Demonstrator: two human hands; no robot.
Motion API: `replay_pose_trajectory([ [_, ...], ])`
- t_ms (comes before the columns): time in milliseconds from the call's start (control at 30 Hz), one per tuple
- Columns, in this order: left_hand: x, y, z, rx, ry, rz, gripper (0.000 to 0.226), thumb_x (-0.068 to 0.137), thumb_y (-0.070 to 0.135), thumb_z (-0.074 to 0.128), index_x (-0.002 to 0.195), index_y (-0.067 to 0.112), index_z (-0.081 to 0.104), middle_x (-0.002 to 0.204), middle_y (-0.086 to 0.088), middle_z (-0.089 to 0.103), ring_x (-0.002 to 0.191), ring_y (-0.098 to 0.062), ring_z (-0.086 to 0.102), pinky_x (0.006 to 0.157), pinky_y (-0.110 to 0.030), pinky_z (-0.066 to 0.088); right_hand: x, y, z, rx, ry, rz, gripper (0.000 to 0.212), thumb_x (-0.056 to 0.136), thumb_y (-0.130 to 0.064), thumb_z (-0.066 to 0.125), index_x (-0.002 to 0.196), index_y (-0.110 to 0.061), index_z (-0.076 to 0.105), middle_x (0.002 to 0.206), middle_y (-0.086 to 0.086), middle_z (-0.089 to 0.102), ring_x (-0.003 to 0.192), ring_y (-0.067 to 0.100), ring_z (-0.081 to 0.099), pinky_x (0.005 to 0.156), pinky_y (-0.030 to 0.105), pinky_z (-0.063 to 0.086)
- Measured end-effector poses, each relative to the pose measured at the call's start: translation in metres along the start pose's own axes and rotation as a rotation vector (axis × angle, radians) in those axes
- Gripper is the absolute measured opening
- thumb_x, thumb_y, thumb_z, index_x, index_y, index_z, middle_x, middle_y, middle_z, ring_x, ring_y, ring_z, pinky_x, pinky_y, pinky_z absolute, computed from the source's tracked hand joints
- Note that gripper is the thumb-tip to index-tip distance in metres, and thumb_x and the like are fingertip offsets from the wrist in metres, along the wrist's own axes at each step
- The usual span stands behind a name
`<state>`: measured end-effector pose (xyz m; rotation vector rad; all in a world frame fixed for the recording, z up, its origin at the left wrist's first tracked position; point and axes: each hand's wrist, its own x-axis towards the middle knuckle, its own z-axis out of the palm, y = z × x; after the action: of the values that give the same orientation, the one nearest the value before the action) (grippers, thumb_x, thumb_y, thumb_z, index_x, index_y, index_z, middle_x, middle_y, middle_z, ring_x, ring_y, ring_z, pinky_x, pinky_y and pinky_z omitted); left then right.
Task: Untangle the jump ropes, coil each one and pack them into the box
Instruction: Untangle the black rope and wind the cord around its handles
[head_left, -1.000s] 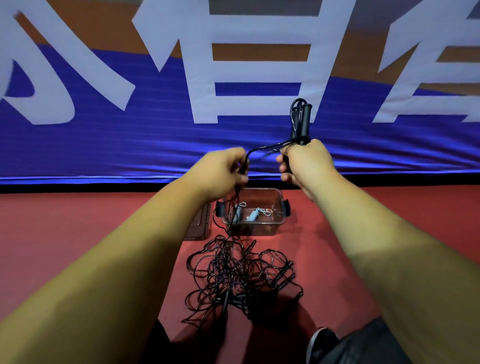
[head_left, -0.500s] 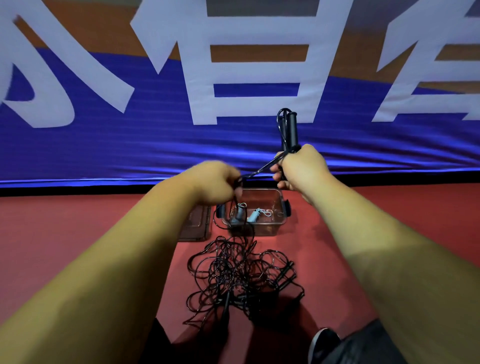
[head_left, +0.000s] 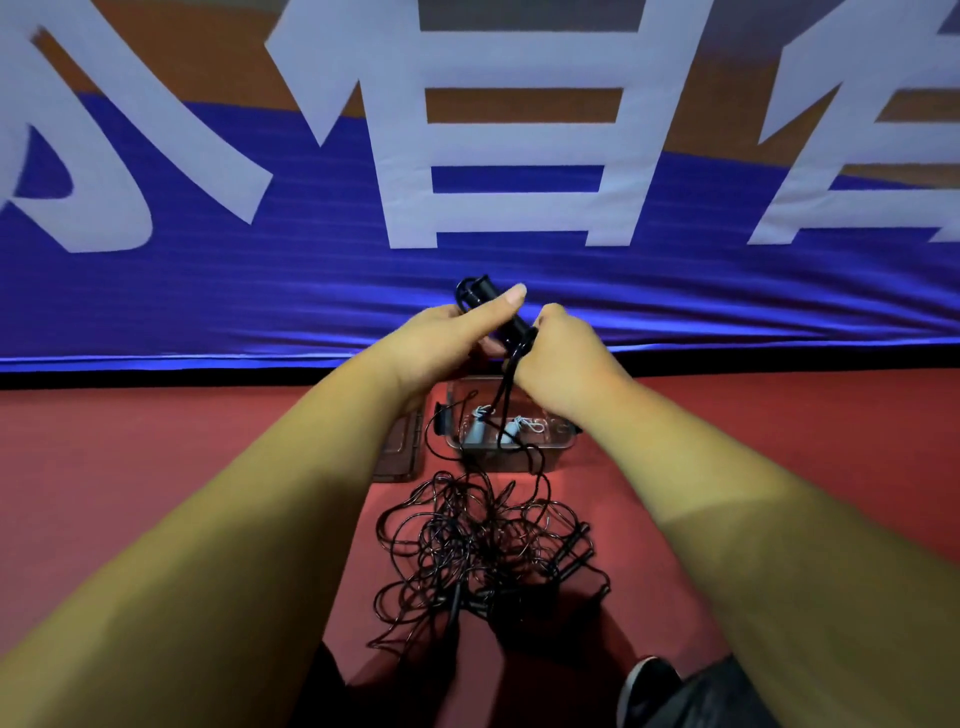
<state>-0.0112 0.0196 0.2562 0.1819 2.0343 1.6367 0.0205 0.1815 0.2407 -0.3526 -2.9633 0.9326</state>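
Note:
Both hands are raised together in front of the banner. My left hand (head_left: 447, 338) grips the black jump rope handles (head_left: 493, 309), thumb laid along them. My right hand (head_left: 563, 353) holds the black cord just below the handles. From there the cord hangs down to a tangled pile of black jump ropes (head_left: 483, 551) on the red floor. Behind the pile stands a clear plastic box (head_left: 563, 441) with a light blue-handled rope (head_left: 478, 428) inside.
The box's lid (head_left: 400, 447) lies flat on the floor to the left of the box. A blue and orange banner (head_left: 260, 291) with large white characters runs across the back. My shoe (head_left: 647, 686) and knee show at the bottom right.
The handles passed from my right hand to my left and tilted from upright to slanting left. My hands came together, and my right hand now holds the cord below the handles.

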Motion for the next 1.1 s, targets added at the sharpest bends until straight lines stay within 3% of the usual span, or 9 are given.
replay_pose_trajectory([
  [133,-0.006,-0.006,0.01,-0.119,-0.047,-0.051,0.044,0.081,0.068,0.076,0.096,0.027,0.071,0.081,-0.002,0.061,0.063,-0.018,0.047,0.061,-0.031,0.036,-0.007,-0.005,0.007,0.011,-0.043,-0.029,0.023,0.093,-0.019,0.066,0.107,-0.011,0.05,0.102,0.01,0.068,0.072,0.025,0.062,0.052,0.034,0.039],
  [233,-0.003,-0.006,0.014,-0.271,-0.016,-0.005,0.042,0.074,0.059,0.087,0.088,0.024,0.068,0.09,-0.013,0.058,0.078,-0.032,0.043,0.074,-0.042,0.038,-0.009,-0.011,0.005,0.16,-0.187,-0.022,0.025,0.088,-0.021,0.07,0.106,-0.008,0.059,0.08,0.011,0.077,0.048,0.021,0.066,0.045,0.029,0.048],
  [333,-0.005,-0.001,0.015,-0.291,0.003,0.008,0.056,0.068,0.057,0.092,0.1,0.017,0.069,0.103,-0.019,0.057,0.088,-0.041,0.045,0.078,-0.054,0.036,-0.008,-0.011,0.0,0.273,-0.301,-0.011,0.025,0.086,-0.023,0.073,0.107,-0.011,0.067,0.068,0.007,0.074,0.045,0.018,0.059,0.047,0.028,0.047],
  [433,-0.003,-0.001,0.016,-0.272,0.065,0.04,0.043,0.08,0.046,0.086,0.097,0.012,0.067,0.086,-0.024,0.068,0.071,-0.038,0.062,0.07,-0.047,0.052,-0.011,-0.01,0.001,0.458,-0.378,0.009,0.025,0.09,-0.013,0.075,0.112,-0.004,0.067,0.071,0.006,0.066,0.048,0.012,0.056,0.043,0.024,0.042],
  [500,-0.003,-0.001,0.018,-0.281,0.109,0.078,0.033,0.088,0.037,0.081,0.093,0.01,0.063,0.079,-0.021,0.067,0.056,-0.031,0.063,0.058,-0.038,0.055,-0.014,-0.01,0.002,0.659,-0.446,-0.014,0.023,0.091,-0.009,0.078,0.108,-0.001,0.066,0.078,0.008,0.059,0.055,0.012,0.053,0.045,0.026,0.038],
  [700,0.002,0.0,0.021,-0.277,0.206,0.133,0.024,0.091,0.031,0.077,0.09,0.013,0.061,0.074,-0.01,0.063,0.064,-0.024,0.059,0.062,-0.035,0.053,-0.014,-0.005,-0.002,0.906,-0.581,-0.052,0.019,0.095,0.002,0.071,0.113,-0.004,0.065,0.077,0.003,0.057,0.061,0.013,0.048,0.05,0.029,0.034],
  [900,0.002,0.0,0.022,-0.309,0.222,0.14,0.023,0.093,0.03,0.075,0.091,0.014,0.059,0.07,-0.008,0.061,0.054,-0.021,0.057,0.05,-0.028,0.049,-0.015,-0.009,-0.001,0.83,-0.554,-0.027,0.016,0.095,0.002,0.068,0.109,-0.005,0.063,0.085,0.013,0.056,0.061,0.014,0.05,0.048,0.028,0.036],
  [1000,0.002,-0.001,0.021,-0.321,0.165,0.117,0.029,0.091,0.037,0.078,0.093,0.014,0.061,0.076,-0.015,0.065,0.057,-0.027,0.059,0.055,-0.034,0.051,-0.015,-0.012,-0.004,0.698,-0.465,-0.018,0.01,0.094,0.001,0.061,0.101,-0.007,0.06,0.075,0.009,0.056,0.053,0.013,0.052,0.044,0.025,0.038],
  [1100,0.004,-0.004,0.015,-0.21,0.147,0.086,0.047,0.086,0.06,0.077,0.09,0.014,0.066,0.08,-0.013,0.069,0.061,-0.026,0.061,0.064,-0.035,0.052,-0.01,-0.01,-0.009,0.442,-0.37,-0.028,0.008,0.091,-0.019,0.064,0.093,-0.012,0.062,0.071,0.009,0.061,0.057,0.024,0.054,0.052,0.037,0.047],
])
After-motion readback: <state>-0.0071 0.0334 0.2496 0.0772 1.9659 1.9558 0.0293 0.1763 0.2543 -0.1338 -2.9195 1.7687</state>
